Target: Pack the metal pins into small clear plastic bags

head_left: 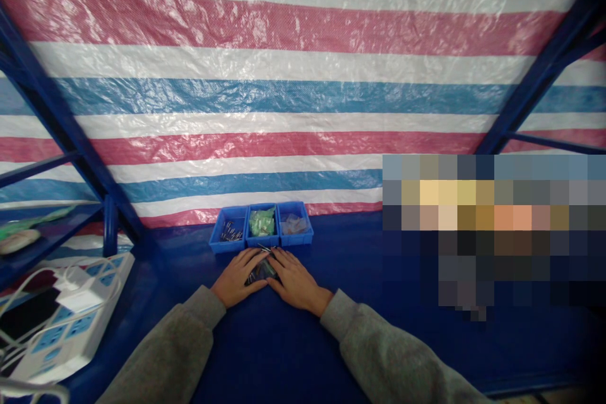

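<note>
My left hand (241, 279) and my right hand (297, 280) rest on the blue table, curved around a small heap of dark, thin pieces (260, 270). The fingertips of both hands come close together at the heap's far side, and the thumbs point toward each other on the near side. My fingers are stretched out and bent over the heap's edges, partly hiding it. A few slim metallic bits stick out beyond the fingertips. What the pieces are is too small to make out.
Three joined blue bins stand just beyond my hands: one with thin metal pieces (231, 232), one with green packets (262, 222), one with clear plastic pieces (293, 225). A white power strip (71, 328) with a charger and cables lies left. A blurred-out patch covers the right.
</note>
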The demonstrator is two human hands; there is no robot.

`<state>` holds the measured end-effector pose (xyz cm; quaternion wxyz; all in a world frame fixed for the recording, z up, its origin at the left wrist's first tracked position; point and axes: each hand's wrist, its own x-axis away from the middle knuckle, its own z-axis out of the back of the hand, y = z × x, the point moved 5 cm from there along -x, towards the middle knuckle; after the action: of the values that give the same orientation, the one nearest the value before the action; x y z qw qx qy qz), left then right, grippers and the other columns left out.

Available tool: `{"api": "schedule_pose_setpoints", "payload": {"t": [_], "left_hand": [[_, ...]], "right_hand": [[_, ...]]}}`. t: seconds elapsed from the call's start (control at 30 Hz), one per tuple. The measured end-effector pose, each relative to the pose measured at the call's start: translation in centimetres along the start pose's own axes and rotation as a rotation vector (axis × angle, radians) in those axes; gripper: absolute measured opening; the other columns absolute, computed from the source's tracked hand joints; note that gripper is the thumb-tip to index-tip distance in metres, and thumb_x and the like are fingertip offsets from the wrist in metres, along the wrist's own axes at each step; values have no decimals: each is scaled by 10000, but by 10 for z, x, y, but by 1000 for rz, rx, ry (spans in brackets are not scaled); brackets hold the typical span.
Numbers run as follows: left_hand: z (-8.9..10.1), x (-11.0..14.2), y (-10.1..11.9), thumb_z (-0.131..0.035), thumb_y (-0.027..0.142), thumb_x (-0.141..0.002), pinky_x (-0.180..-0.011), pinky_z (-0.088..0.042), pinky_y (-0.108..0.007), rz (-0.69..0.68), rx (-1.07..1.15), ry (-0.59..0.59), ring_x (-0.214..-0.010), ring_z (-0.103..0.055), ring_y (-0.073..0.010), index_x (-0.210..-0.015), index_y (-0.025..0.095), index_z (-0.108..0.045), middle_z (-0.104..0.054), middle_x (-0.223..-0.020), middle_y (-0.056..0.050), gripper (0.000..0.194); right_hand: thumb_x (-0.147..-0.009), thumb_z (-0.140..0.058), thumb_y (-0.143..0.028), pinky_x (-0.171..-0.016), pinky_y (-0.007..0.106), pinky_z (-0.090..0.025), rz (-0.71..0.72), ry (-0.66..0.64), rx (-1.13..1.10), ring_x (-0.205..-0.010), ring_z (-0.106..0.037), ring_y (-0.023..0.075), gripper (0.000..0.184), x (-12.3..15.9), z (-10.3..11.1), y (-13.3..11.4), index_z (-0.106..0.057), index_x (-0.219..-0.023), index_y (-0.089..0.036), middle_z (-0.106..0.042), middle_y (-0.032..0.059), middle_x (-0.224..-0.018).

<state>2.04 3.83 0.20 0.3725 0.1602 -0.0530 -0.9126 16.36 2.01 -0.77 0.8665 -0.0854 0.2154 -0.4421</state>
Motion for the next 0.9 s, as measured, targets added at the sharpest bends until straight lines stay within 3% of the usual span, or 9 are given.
{"api": "schedule_pose_setpoints", "payload": {"t": [0.57, 0.7, 0.9], "left_hand": [[-13, 0, -12, -381, 416, -891, -1058, -298, -426, -1, 35, 31, -1270, -315, -226, -1381, 269, -251, -365, -1376, -68, 528], [-7, 0, -10, -371, 436, -889, -1070, -284, -416, 19, 13, 22, -1288, -294, -224, -1391, 248, -231, -345, -1394, -73, 554], [5, 15, -10, -411, 499, -851, -1080, -234, -450, -24, -52, -9, -1340, -173, -274, -1419, 238, -89, -202, -1469, -73, 704]], "right_hand": [[-845, -489, -448, -1076, 412, -249, -25, 23, -59, -1301, -288, 251, 638, -3, -2, 5, -335, -1360, -105, -322, 141, -1409], [-823, -492, -506, -1074, 423, -248, -29, 32, -91, -1305, -278, 257, 702, 0, 3, 7, -312, -1372, -107, -303, 148, -1417], [-844, -501, -383, -1073, 388, -267, -40, 38, -90, -1301, -292, 234, 607, 6, 12, 15, -337, -1360, -109, -309, 135, -1417]]}}
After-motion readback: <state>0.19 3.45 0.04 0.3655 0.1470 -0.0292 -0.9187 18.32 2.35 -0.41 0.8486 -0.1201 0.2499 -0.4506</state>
